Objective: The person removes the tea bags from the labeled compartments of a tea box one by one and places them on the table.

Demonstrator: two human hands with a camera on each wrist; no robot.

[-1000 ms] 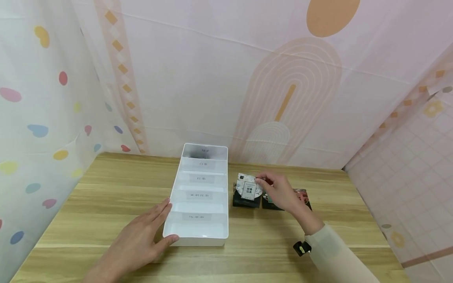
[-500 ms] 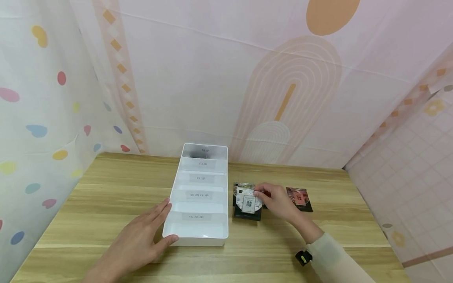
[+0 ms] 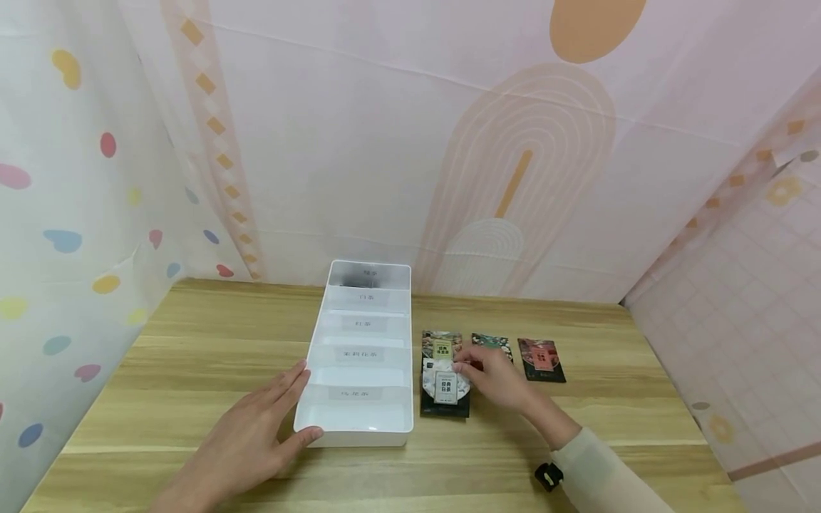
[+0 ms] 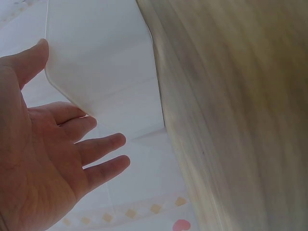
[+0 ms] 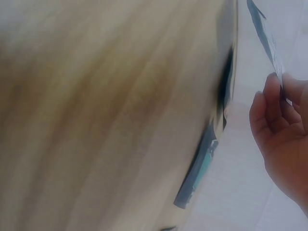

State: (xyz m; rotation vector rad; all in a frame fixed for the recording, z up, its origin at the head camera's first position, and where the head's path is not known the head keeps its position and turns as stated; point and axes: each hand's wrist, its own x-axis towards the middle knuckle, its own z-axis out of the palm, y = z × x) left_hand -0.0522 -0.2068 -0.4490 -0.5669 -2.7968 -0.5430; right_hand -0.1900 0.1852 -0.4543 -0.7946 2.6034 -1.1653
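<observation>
My right hand [image 3: 495, 379] pinches the edge of a tea sachet [image 3: 446, 390] with a white printed front and a black lower band. In the right wrist view this sachet [image 5: 267, 42] is seen nearly edge-on between thumb and fingers. It overlaps a yellow-labelled sachet [image 3: 442, 345] lying behind it. Part of a green sachet [image 3: 492, 343] shows past my right hand. Against the left side of a long white divided box [image 3: 354, 437] rests my left hand [image 3: 246, 426], thumb at the front corner. The left wrist view shows its fingers extended beside the box wall [image 4: 108, 53].
A red-labelled sachet [image 3: 542, 359] lies on the wooden table [image 3: 648, 427], farthest right in the row. Labels mark the several compartments of the box, and a dark patch shows in the rearmost one. A patterned curtain [image 3: 346, 142] hangs behind the table.
My right hand has drawn the white sachet toward the table's front, uncovering the yellow-labelled one behind. The green and red sachets now show more. My left hand stays at the box.
</observation>
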